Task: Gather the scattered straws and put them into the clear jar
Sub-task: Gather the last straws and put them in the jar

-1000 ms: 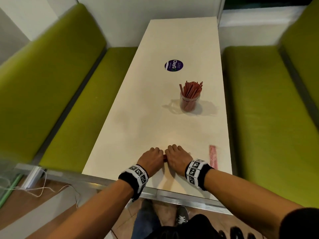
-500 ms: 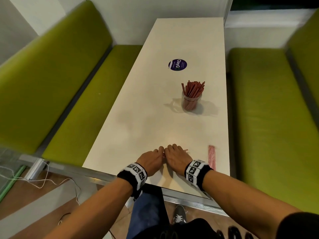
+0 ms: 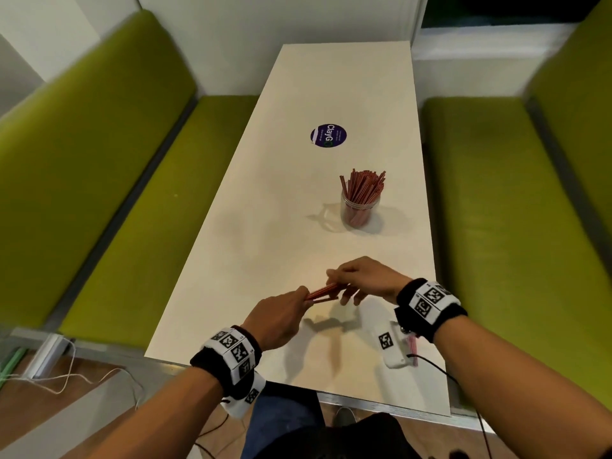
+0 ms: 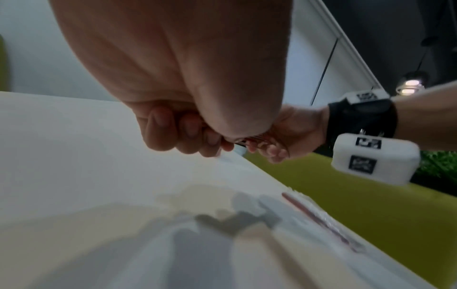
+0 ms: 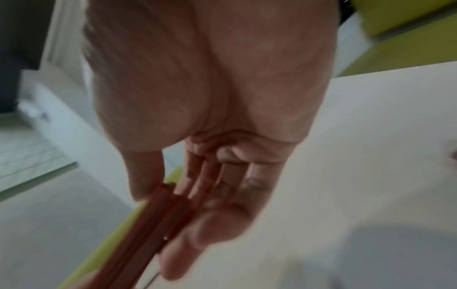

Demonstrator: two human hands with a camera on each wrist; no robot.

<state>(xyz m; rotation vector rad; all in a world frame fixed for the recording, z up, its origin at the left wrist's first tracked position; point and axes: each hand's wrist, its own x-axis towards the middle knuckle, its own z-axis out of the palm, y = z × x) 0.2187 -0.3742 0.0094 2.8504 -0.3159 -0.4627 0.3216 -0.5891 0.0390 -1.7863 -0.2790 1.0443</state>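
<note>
Straws [image 3: 323, 290] form a small red bundle pinched between left hand [image 3: 278, 321] and right hand [image 3: 364, 279], now lifted off the table [image 3: 231, 260] they pressed earlier, clear jar [image 3: 359, 210] at 12 o'clock.

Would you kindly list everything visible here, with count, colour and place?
Loose bundle of thin red straws: several, red, held above the near table between both hands.
Clear glass jar: one, transparent, mid-table right, full of red straws.
Round purple sticker: one, table centre.
Wrapped red straws: one pack, near right edge.
White table: one.
Green benches: two, either side.
Left hand: grips bundle.
Right hand: pinches bundle.
</note>
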